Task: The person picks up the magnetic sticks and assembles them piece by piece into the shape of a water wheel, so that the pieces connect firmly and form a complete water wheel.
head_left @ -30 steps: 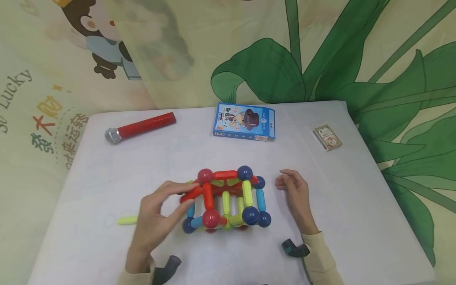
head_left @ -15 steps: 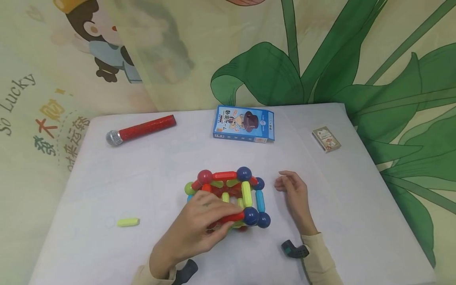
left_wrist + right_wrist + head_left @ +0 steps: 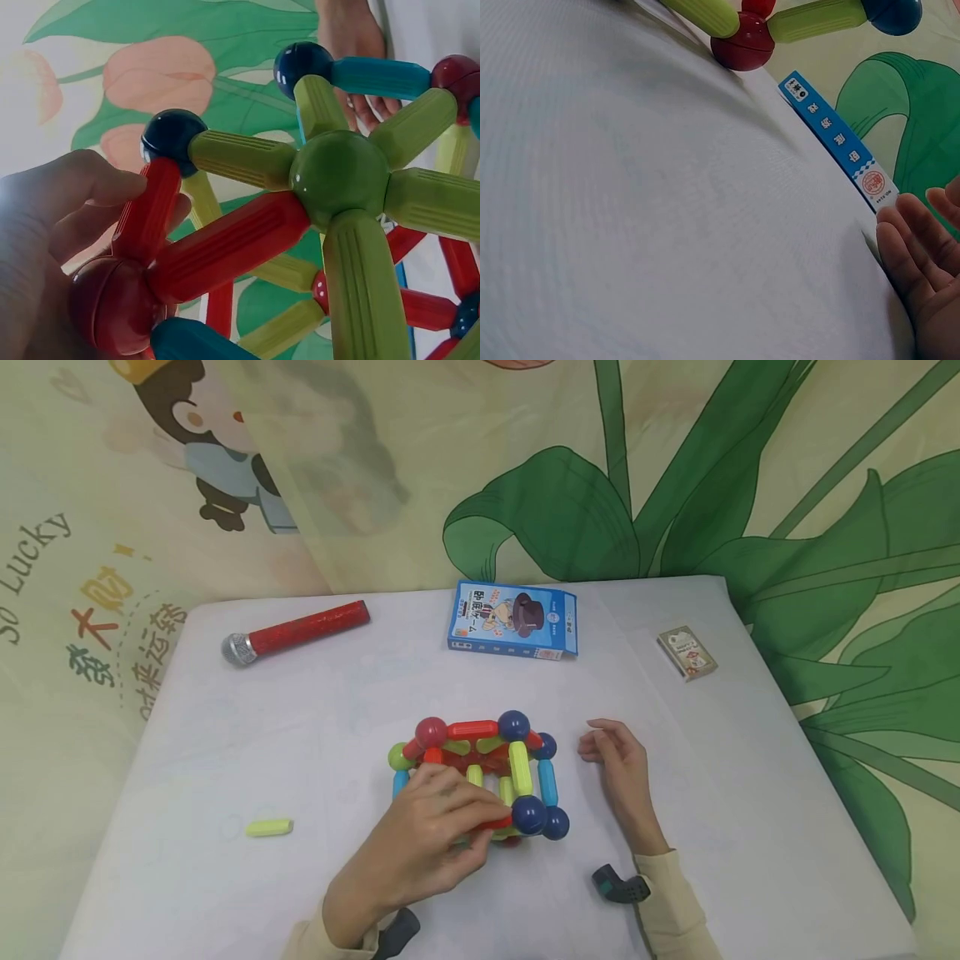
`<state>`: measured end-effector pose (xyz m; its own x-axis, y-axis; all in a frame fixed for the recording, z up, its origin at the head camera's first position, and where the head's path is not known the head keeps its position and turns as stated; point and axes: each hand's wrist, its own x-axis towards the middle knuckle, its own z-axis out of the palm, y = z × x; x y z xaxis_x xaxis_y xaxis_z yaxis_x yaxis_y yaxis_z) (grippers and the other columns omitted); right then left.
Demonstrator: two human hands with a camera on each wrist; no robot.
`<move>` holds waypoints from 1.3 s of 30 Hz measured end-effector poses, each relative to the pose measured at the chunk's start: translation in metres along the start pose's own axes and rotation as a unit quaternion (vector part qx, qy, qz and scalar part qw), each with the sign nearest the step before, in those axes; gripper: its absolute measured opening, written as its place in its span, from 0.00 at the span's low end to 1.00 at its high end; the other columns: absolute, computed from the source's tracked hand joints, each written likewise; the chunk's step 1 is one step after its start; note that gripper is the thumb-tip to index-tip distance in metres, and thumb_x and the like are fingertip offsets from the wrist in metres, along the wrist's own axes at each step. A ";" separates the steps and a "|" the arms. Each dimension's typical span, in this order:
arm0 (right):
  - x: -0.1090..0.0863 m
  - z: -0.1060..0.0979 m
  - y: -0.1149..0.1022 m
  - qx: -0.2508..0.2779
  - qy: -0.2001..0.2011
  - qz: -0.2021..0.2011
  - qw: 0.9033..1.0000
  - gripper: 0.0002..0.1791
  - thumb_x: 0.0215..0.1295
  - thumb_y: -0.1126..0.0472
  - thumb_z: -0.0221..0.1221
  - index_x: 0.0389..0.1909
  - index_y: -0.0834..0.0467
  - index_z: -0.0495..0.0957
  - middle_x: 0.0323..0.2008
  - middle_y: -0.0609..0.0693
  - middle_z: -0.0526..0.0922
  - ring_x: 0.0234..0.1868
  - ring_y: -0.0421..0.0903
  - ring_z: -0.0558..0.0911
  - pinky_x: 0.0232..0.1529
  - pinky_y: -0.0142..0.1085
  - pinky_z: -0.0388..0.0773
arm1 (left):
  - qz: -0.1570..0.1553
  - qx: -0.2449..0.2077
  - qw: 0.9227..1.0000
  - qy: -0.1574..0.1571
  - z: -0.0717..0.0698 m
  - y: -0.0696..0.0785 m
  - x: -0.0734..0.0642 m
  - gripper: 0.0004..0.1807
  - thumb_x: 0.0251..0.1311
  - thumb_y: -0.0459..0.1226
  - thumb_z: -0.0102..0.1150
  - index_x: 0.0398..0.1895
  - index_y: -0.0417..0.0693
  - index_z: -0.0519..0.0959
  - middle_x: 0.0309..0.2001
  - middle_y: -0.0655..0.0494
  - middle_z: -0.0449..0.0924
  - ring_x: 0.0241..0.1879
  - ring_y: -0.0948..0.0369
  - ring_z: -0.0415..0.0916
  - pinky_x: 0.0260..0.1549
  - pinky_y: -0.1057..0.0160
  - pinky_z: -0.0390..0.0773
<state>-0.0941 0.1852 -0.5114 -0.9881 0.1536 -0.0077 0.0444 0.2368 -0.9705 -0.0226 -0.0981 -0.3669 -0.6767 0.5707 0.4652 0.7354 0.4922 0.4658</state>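
Observation:
A frame of coloured rods and balls (image 3: 474, 729) stands on the white table. My left hand (image 3: 423, 839) reaches over its front and pinches a red rod (image 3: 146, 206). In the left wrist view that rod runs between a dark blue ball (image 3: 173, 135) and a red ball (image 3: 111, 306), and a green ball (image 3: 341, 178) joins several rods. My right hand (image 3: 618, 772) rests on the table to the right of the frame, its fingers loosely curled and holding nothing. The right wrist view shows its fingers (image 3: 922, 247) low at the right edge.
On the left lies a loose yellow-green rod (image 3: 269, 827). A red microphone (image 3: 300, 631) lies at the back left, a blue box (image 3: 513, 620) at the back middle. At the back right is a small card box (image 3: 687, 652). A printed cloth (image 3: 547, 510) hangs behind the table.
My left hand has moved right with a red rod, from the left side of the frame to its front, where the rod meets the dark blue ball. My right hand stays put.

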 end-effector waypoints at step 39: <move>-0.008 0.002 -0.049 0.012 -0.006 -0.070 0.997 0.12 0.71 0.67 0.50 0.51 0.68 0.73 0.39 0.63 0.81 0.38 0.42 0.83 0.41 0.28 0.80 | -0.308 0.076 0.931 0.181 -0.039 -0.071 -0.118 0.25 0.46 0.17 0.63 0.50 0.39 0.77 0.46 0.48 0.81 0.49 0.65 0.74 0.46 0.77 0.69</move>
<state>-0.0887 0.1704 -0.4641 -0.9862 0.1086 0.1251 -0.0972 0.2320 -0.9678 0.0033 -0.2260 -0.4250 -0.9199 -0.0960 0.3803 0.1814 0.7556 0.6294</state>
